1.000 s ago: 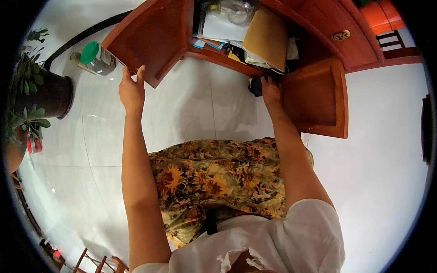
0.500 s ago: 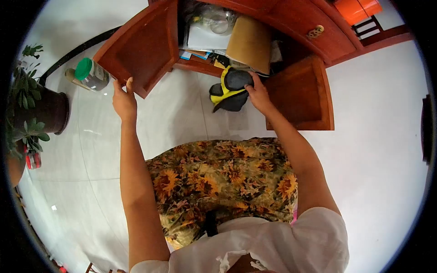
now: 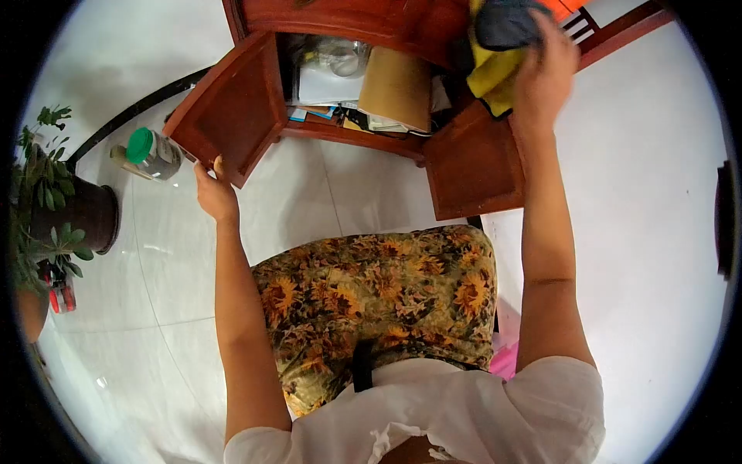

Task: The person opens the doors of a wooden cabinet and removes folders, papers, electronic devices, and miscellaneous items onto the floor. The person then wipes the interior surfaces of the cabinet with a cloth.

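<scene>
My left hand (image 3: 217,192) has its fingers closed on the lower corner of the left cabinet door (image 3: 232,108), which stands open. High on the right, my right hand (image 3: 546,85), slightly blurred, holds a floppy black-and-yellow fabric item (image 3: 495,71) in front of the upper right part of the wooden cabinet (image 3: 340,19). Its exact kind I cannot make out. Below it, the right cabinet door (image 3: 473,170) is open too. Inside the cabinet are a brown cardboard piece (image 3: 396,89), white papers (image 3: 328,85) and a clear plastic item (image 3: 340,56).
A jar with a green lid (image 3: 141,145) stands on the floor beyond the left door. Potted plants (image 3: 66,209) line the left side. Something orange (image 3: 563,8) sits at the top right. My lap, in a floral skirt (image 3: 379,301), is in front of the cabinet.
My right hand has lifted the black-and-yellow fabric item from before the cabinet opening up and to the right. My left hand remains on the left door. The view has shifted slightly.
</scene>
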The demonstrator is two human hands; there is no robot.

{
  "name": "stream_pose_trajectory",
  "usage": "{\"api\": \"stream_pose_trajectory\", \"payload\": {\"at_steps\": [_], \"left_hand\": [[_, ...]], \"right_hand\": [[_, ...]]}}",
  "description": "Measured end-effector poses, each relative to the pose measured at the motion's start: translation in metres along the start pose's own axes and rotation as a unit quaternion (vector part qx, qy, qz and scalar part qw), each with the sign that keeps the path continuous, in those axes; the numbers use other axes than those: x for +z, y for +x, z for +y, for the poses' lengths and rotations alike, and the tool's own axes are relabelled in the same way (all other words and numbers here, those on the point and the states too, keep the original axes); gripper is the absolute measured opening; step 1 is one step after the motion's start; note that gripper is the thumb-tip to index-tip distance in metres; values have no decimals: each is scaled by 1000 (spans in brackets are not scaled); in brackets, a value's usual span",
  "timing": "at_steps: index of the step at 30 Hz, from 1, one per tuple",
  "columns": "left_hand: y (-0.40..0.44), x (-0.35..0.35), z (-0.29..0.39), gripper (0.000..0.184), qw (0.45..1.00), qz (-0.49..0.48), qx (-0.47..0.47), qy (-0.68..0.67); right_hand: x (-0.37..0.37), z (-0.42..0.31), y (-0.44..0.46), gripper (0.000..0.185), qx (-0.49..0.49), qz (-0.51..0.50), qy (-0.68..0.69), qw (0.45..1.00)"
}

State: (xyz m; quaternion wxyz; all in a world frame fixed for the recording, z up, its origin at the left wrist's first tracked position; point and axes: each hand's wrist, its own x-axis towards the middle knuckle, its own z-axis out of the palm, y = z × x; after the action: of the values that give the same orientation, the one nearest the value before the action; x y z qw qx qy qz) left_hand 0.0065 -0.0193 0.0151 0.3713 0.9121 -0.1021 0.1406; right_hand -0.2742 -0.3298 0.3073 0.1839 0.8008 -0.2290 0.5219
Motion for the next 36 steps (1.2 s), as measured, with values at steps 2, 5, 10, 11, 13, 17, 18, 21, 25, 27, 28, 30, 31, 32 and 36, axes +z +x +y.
{"api": "stream_pose_trajectory", "payload": {"at_steps": [2, 5, 10, 11, 13, 17, 18, 21, 25, 27, 28, 30, 31, 32, 36], "left_hand": [[-1, 3, 1, 47, 1000, 12, 0, -13], [0, 7, 5, 47, 1000, 21, -6, -19], [12, 10, 2, 46, 1000, 1, 1, -15], [12, 13, 1, 46, 1000, -1, -8, -9], [15, 18, 0, 46, 1000, 2, -25, 0], [23, 36, -18, 54, 997, 13, -30, -73], [27, 55, -45, 57, 993, 4, -51, -109], [13, 67, -51, 75, 888, -100, -320, -314], [-22, 81, -8, 79, 779, -237, -484, -322], [-38, 97, 13, 75, 784, -378, -378, -316], [-42, 104, 35, 79, 777, -419, -344, -319], [-51, 125, 74, 81, 759, -481, -295, -325], [-55, 141, 93, 79, 749, -502, -277, -333], [-64, 159, 115, 74, 759, -488, -284, -324], [-77, 220, 185, 67, 748, -463, -300, -370]], "right_hand": [[31, 7, -11, 37, -35, 0, -51, 998], [37, -8, -33, 33, -34, -102, -63, 992], [30, -38, -90, 32, 95, -237, 102, 961], [28, -41, -105, 33, 135, -269, 138, 943], [25, -45, -143, 34, 200, -346, 188, 897], [31, -58, -215, 33, 287, -474, 239, 798], [31, -63, -224, 33, 290, -506, 236, 777], [23, -79, -225, 33, 293, -580, 237, 722], [25, -73, -234, 34, 277, -596, 262, 707], [26, -60, -235, 33, 294, -582, 264, 711], [29, -52, -234, 33, 311, -570, 254, 717], [39, -36, -232, 34, 345, -546, 235, 726], [47, -29, -236, 34, 358, -536, 243, 725], [56, -21, -245, 33, 371, -527, 249, 723], [62, -13, -241, 35, 365, -559, 201, 717]]}}
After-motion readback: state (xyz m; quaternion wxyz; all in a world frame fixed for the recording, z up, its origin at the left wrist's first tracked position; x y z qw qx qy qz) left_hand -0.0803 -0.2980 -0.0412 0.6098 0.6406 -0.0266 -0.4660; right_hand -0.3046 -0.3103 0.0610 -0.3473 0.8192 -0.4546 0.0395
